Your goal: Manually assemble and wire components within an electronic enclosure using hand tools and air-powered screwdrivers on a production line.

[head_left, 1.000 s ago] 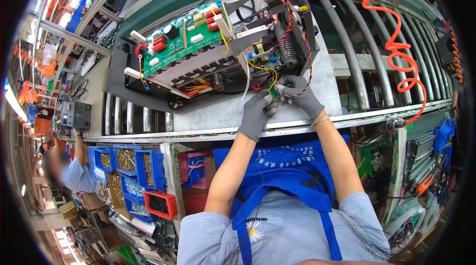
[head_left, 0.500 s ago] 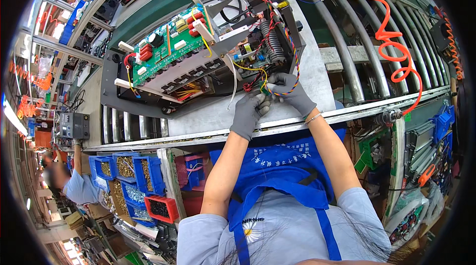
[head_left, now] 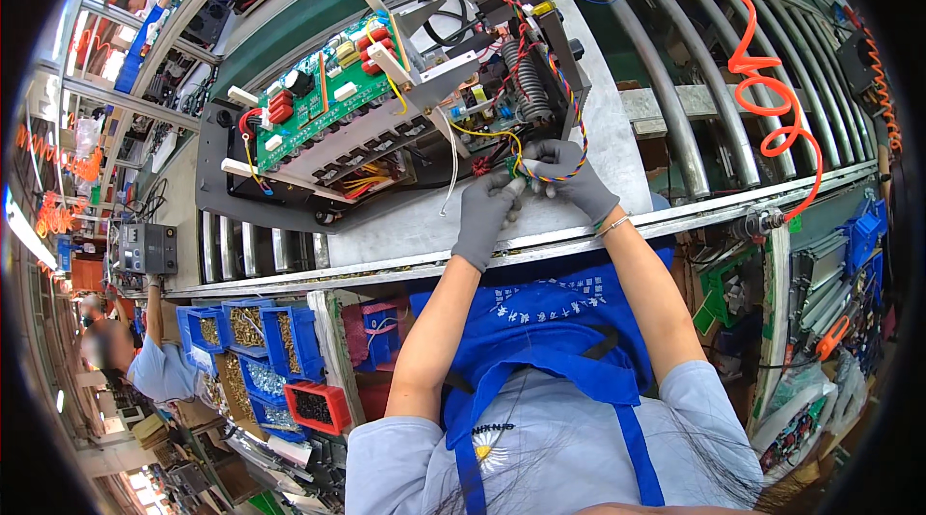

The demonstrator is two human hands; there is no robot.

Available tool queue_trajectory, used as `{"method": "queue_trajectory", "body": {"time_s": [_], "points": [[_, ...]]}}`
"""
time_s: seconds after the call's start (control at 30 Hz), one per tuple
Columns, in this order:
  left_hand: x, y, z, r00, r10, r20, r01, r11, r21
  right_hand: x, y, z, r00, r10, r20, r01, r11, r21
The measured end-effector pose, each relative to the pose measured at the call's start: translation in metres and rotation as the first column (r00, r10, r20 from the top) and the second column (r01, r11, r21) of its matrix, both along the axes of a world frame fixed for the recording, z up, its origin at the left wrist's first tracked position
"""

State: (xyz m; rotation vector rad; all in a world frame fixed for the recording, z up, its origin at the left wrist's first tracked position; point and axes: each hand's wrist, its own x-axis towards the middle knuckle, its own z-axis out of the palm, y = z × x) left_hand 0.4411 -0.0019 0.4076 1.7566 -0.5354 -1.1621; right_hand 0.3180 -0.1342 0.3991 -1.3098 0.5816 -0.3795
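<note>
My left hand [head_left: 487,211], in a grey glove, has its fingertips pinched together beside a small green part [head_left: 514,168]; what exactly lies between them is partly hidden. My right hand [head_left: 576,185], gloved alike, meets it from the right, its fingers closed on a twisted bundle of red, yellow and blue wires [head_left: 585,134]. That bundle runs down from the dark end panel [head_left: 555,23] of an opened electrical unit. A yellow wire [head_left: 482,132] also leads to my fingers. The unit carries a green circuit board [head_left: 323,95], and a ribbed coil [head_left: 529,91] stands near the panel.
Under the unit lies a pale board [head_left: 386,247] on a roller conveyor [head_left: 666,81]. A coiled orange hose [head_left: 762,62] hangs at the right. Blue bins [head_left: 299,341] of fasteners and a red bin [head_left: 318,407] sit below left. Another person [head_left: 159,361] works at the far left.
My hands stay together at the wires, with small finger movements. The twisted bundle now bows slightly further right beside my right hand. The unit appears slightly shifted leftward in view.
</note>
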Motion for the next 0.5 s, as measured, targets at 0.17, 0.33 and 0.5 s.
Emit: {"method": "queue_trajectory", "body": {"time_s": [0.17,0.33,0.5], "points": [[-0.019,-0.010,-0.027,0.947,0.199,0.251,-0.095,0.923,-0.373,0.002,0.003,0.002,1.000,-0.007,-0.016,0.007,1.000,-0.007],[0.000,-0.018,-0.044,0.950,0.109,0.293,0.028,0.903,-0.428,0.000,0.004,0.001,0.999,-0.007,-0.049,0.004,0.998,-0.061],[0.004,-0.020,-0.023,0.993,-0.079,0.086,0.105,0.927,-0.360,-0.014,0.019,0.016,0.977,-0.176,-0.117,0.067,0.782,-0.620]]}}
